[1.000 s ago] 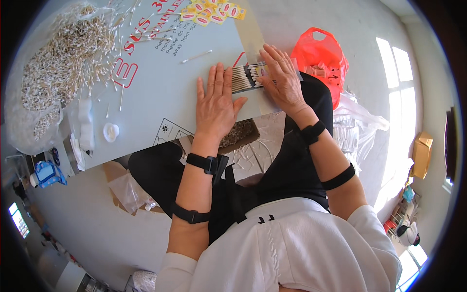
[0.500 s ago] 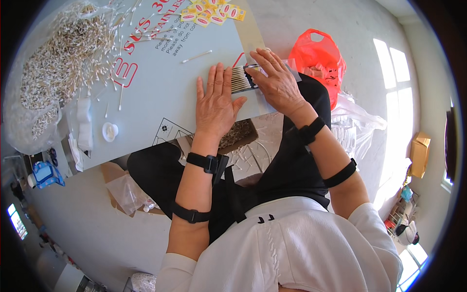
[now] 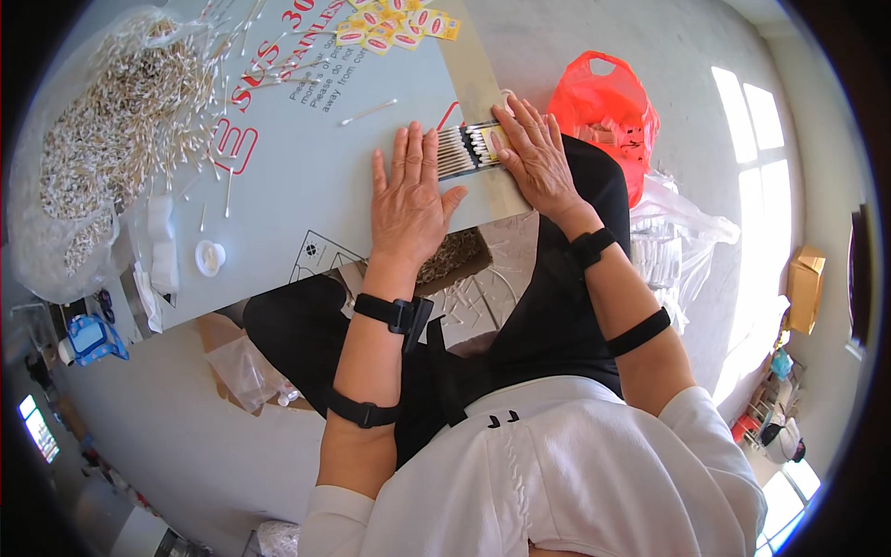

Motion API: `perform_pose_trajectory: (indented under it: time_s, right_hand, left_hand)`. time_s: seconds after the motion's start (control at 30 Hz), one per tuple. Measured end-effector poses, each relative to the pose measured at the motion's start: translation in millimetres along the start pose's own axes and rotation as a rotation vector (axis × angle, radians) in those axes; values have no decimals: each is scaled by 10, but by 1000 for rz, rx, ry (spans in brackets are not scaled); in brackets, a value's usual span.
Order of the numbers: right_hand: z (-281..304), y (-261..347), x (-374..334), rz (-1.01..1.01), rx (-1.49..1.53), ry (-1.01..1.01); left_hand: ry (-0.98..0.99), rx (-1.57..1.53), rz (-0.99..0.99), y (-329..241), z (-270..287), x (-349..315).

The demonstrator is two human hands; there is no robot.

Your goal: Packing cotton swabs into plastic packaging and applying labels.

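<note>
Head view: white-tipped swabs (image 3: 454,153), side by side.

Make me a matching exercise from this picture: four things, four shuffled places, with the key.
1. left hand
2. right hand
3. red plastic bag
4. small round white container

A. right of the table
B. at the left end of the row of cotton swabs
C. on the table, left of both hands
D. at that row's right end

Pairs: 1-B, 2-D, 3-A, 4-C
</note>
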State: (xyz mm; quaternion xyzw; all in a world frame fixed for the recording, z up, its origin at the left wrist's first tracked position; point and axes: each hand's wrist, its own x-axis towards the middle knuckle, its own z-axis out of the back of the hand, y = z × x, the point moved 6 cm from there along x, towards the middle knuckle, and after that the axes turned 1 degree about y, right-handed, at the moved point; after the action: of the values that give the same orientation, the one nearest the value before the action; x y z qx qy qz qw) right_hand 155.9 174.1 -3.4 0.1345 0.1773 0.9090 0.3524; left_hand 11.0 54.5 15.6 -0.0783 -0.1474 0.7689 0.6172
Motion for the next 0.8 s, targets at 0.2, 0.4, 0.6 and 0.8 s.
perform_pose_trajectory:
  time_s: [0.2,0.4,0.6,0.8]
  right_hand:
    - [-4,11,2,-9,25,3]
    - [15,37,-1,1,17,-4]
    - [38,59,1,22,5,-16]
    - [40,66,7,38,-16,-17]
  left_hand:
    - [38,-8,-22,-136,-86,61]
    - [14,-13,-25,-231,-102,100]
    - [32,-34,-24,-283,-122,129]
    - [1,-33,-13,-333,-152,157]
